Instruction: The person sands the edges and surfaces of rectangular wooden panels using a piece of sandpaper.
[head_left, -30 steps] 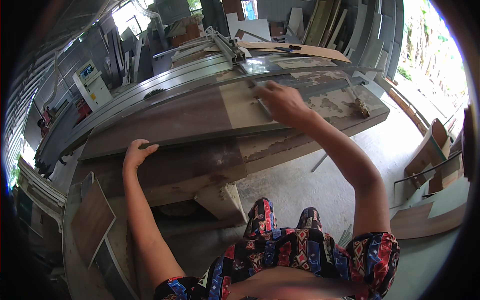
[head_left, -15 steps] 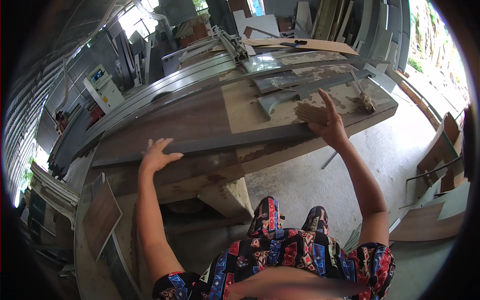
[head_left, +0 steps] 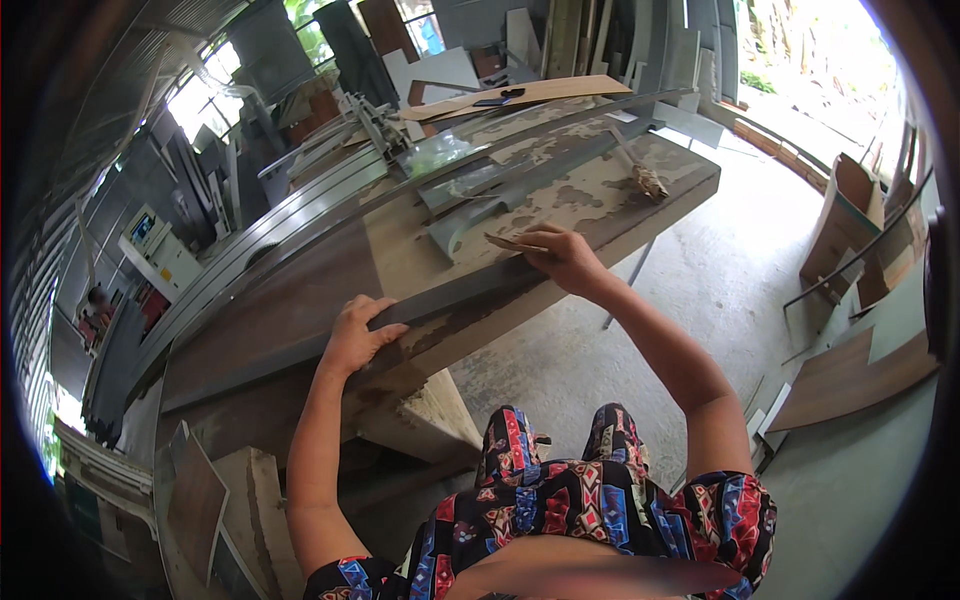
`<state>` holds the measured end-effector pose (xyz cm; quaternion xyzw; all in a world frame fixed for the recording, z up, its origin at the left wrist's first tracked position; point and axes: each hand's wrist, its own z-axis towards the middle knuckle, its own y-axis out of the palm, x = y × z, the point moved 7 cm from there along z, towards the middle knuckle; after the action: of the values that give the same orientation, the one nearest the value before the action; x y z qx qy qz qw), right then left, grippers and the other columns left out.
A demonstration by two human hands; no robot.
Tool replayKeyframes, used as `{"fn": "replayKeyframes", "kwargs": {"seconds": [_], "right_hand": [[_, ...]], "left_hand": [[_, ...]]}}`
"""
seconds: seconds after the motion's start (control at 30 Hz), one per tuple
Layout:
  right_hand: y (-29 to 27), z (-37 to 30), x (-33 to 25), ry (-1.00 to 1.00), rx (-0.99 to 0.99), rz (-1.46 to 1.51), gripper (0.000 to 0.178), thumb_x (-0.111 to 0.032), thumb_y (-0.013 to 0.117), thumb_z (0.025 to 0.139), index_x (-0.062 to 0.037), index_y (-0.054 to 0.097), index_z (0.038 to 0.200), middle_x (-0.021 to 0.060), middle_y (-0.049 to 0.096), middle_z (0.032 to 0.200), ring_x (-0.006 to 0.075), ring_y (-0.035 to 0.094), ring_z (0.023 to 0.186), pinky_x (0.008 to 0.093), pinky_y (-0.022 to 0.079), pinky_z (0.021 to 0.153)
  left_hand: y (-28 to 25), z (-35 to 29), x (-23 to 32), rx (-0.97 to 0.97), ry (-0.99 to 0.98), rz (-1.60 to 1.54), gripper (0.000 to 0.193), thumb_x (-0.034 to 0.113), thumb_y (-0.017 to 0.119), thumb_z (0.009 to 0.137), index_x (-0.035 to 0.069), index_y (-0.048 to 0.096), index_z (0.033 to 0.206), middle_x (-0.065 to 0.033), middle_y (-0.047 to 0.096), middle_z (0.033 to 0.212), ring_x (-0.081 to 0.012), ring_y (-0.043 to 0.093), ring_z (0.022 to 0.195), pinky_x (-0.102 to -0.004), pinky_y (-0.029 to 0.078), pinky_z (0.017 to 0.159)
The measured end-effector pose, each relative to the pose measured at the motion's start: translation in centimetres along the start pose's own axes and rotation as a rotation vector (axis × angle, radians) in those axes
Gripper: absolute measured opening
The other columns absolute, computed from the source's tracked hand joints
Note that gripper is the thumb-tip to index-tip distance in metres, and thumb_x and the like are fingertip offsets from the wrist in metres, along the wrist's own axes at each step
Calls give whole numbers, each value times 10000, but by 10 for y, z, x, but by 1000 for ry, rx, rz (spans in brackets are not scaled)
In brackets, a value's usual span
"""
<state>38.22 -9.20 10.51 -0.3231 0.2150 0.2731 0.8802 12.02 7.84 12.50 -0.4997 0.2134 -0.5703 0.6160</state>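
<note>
A long dark grey strip of board (head_left: 460,292) lies slanting along the near edge of the worktable. My left hand (head_left: 358,338) rests across it, fingers over the far side and thumb toward the near side, gripping it. Near the strip's right end, my right hand (head_left: 568,262) is closed around a thin brown flat piece (head_left: 512,243), seen almost edge-on; its material is unclear. Just beyond lies a grey piece with a curved notch (head_left: 470,225). A brush-like tool with a ragged tan end (head_left: 650,183) rests farther right.
The worktable (head_left: 590,215) has a patchy, peeling top. Metal rails (head_left: 290,215) run behind it, with a control cabinet (head_left: 160,255) at left. Boards (head_left: 195,500) lean at the near left. A curved brown panel (head_left: 850,380) and an open box (head_left: 845,210) stand at right.
My left hand has slid right along the strip and closed on it. My right hand has turned over and moved left, lifting the brown piece edge-on. The view has shifted right.
</note>
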Motion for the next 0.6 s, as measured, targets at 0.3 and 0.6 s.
{"fn": "replayKeyframes", "kwargs": {"seconds": [0.3,0.6], "right_hand": [[-66,10,45,169,428,-114,240,-106,589,867,-102,653,1098,119,636,1003,304,622,890,334,484,753],[-54,9,67,265,277,-435,297,-168,554,852,-152,633,1139,92,626,1086,313,590,1012,399,467,860]], "left_hand": [[-15,-6,-33,1,-44,30,455,337,785,705,53,678,1044,-99,567,848,-279,531,893,-371,430,826],[-45,-9,-100,-229,-322,52,481,337,778,729,119,665,1144,-97,600,968,-251,539,972,-351,425,891]]}}
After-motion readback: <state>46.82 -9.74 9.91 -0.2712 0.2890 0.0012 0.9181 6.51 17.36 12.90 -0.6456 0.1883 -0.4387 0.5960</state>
